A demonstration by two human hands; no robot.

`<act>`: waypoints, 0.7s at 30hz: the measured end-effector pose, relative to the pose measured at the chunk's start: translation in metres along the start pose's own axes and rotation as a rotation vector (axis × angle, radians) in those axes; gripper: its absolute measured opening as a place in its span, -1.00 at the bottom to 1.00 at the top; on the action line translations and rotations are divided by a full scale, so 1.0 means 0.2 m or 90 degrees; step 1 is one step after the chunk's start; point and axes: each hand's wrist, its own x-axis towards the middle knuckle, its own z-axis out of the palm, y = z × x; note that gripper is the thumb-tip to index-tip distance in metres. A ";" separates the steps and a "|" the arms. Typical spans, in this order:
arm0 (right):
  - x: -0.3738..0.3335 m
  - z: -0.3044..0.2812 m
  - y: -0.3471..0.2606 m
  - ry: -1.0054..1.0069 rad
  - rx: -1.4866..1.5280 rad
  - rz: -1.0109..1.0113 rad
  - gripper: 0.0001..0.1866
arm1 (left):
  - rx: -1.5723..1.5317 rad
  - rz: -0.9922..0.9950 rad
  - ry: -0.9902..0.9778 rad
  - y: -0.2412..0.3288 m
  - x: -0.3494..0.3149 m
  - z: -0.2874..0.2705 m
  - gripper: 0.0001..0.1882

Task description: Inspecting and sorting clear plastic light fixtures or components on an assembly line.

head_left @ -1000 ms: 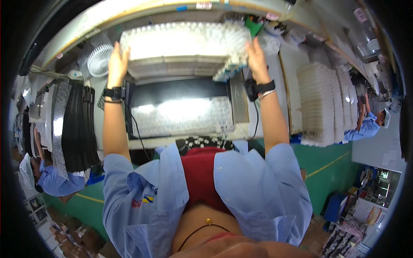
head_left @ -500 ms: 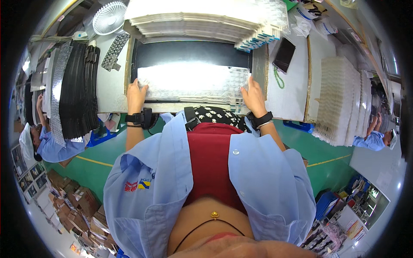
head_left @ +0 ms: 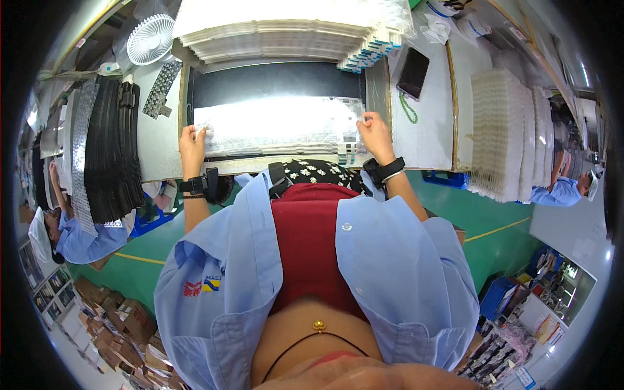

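Note:
A long clear plastic sheet (head_left: pixel 286 140) lies in front of me on what looks like a low pile of similar sheets, its middle washed out by glare. At its left end, my left hand (head_left: pixel 192 147) pinches the edge between thumb and fingers. Curled at the opposite end, my right hand (head_left: pixel 376 138) has thumb and forefinger closed at the sheet's right edge. Behind the sheet is a dark flat surface (head_left: pixel 260 81). Beyond that stands a tall stack of pale plastic trays (head_left: pixel 279 44) with blue-marked right ends.
A phone (head_left: pixel 413 73) with a green bead strap lies to the right. At left are a white fan (head_left: pixel 151 40), a perforated strip (head_left: pixel 161 90) and stacked black strips (head_left: pixel 112 153). White trays (head_left: pixel 500 136) are piled far right. Co-workers in blue (head_left: pixel 94 240) sit at both sides.
The fingers of my right hand have curled in and risen slightly at the sheet's end. My left hand stays at its end. The whole view has shifted a little.

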 end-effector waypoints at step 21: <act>0.11 -0.72 -0.33 -0.007 0.508 -0.004 -0.64 | -0.427 -0.036 -0.036 0.64 0.00 -0.40 -0.81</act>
